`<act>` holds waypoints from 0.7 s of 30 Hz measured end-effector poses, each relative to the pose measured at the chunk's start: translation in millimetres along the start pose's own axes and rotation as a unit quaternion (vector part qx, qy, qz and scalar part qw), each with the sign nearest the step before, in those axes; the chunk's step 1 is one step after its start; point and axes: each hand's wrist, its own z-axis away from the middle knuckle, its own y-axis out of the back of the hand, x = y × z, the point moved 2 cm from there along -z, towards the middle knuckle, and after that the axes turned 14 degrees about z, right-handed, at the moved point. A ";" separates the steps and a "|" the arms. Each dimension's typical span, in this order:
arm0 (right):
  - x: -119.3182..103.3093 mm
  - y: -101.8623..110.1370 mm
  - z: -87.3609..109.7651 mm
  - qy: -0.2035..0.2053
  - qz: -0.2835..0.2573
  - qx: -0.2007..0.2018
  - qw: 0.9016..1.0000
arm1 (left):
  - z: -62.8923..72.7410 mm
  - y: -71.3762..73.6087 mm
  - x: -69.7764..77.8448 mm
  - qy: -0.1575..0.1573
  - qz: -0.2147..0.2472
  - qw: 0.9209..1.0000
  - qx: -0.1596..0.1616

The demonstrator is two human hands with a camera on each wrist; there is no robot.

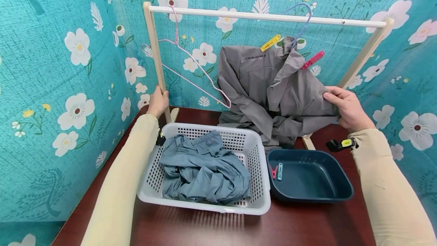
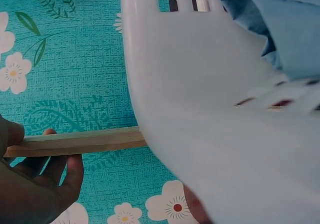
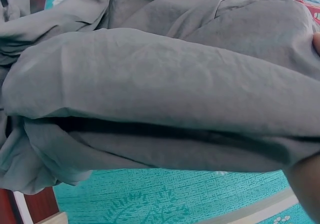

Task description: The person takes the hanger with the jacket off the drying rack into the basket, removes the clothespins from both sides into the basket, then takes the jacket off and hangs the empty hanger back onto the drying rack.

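Grey garment [image 1: 300, 98] hangs from blue hanger [image 1: 310, 12] on the rail [image 1: 239, 14], yellow clip [image 1: 271, 43] and red clip [image 1: 312, 60] at its upper edge; lower folds bunched: hung but, I judge, not smoothed. Right hand [image 1: 349, 109] grips its side; left hand [image 1: 158, 101] grips the rack post [image 1: 155, 44]. Pink hanger [image 1: 176, 29] bare. Blue-grey garment [image 1: 206, 170] lies heaped in the pale basket [image 1: 205, 206], unhung; pink clip [image 1: 273, 172] and teal clip [image 1: 280, 171] unused in the dark bin [image 1: 317, 177].

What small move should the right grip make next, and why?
Probably the right grip should draw the grey garment gently outward: it holds one side, yet the rest hangs folded and bunched below the blue hanger, while the left grip holds the rack's post.
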 end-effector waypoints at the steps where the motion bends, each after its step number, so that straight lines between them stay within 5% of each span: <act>1: -0.7 0.0 0.5 -0.001 0.000 -0.001 1.000 | -0.3 -0.2 -0.1 0.001 0.001 1.000 0.000; 21: 7.6 5.0 20.2 -0.031 0.060 -0.088 0.994 | 1.6 -0.7 3.4 0.004 0.001 1.000 -0.004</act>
